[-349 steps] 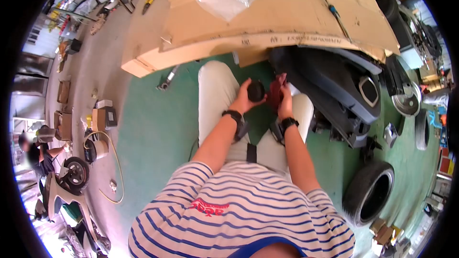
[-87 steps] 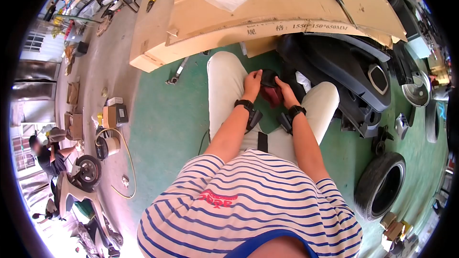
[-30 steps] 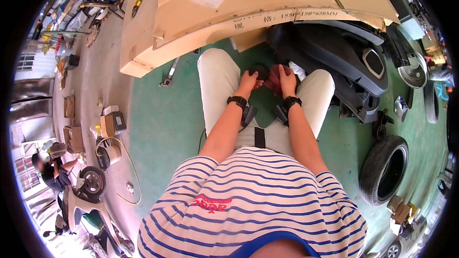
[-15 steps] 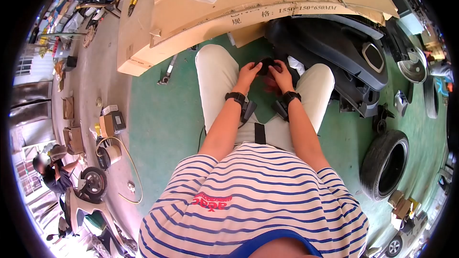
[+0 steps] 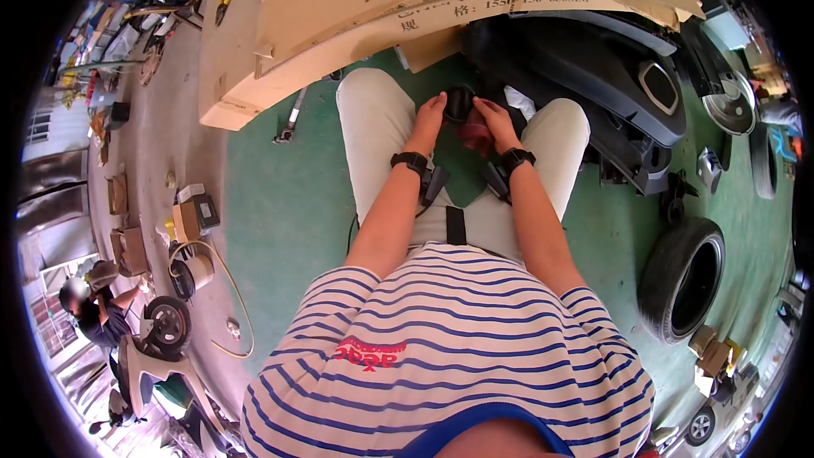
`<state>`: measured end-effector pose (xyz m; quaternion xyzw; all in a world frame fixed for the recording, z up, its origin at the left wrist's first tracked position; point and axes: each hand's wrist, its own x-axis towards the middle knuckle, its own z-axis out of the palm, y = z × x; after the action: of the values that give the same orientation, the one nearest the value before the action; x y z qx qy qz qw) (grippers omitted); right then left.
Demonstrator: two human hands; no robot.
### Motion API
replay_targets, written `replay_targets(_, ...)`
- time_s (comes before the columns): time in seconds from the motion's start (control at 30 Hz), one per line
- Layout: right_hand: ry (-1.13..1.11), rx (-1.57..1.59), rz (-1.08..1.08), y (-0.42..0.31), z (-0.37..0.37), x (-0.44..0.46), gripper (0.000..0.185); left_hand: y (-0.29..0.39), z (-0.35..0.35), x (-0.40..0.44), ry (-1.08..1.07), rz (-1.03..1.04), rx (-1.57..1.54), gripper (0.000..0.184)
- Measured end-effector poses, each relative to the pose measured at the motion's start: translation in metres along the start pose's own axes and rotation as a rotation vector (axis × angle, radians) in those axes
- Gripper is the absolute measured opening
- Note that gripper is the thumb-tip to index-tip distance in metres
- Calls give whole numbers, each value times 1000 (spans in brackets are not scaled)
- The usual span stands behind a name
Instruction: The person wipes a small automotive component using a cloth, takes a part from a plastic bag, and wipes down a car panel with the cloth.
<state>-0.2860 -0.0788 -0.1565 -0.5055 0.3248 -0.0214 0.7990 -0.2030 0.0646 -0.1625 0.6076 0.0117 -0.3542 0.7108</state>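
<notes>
Together, the left hand (image 5: 430, 119) and right hand (image 5: 498, 121) pinch a black round part (image 5: 459, 105), red cloth (image 5: 476, 134) beside it, between the knees (image 5: 373, 110), near the cardboard edge (image 5: 331, 53); green workshop floor (image 5: 280, 220) spreads leftward.

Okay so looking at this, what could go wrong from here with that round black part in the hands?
The left hand has the round black part near its edge, so it might slip and drop to the green floor. The dark red cloth, bunched at the right hand, could loosen that grip. The right knee is close to the large black panel and might bump it.
</notes>
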Motion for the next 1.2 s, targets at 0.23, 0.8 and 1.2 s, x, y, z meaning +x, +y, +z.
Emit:
replay_targets(0.23,2,-245,-26,-4,6,-5,43,-8,-4,4,42,-1,15,42)
replay_targets(0.8,258,-822,-768,-8,15,-13,28,-4,-3,0,-93,-290,104,36)
replay_targets(1.2,148,-1038,-534,-23,5,-24,37,8,6,-4,77,-227,-112,33)
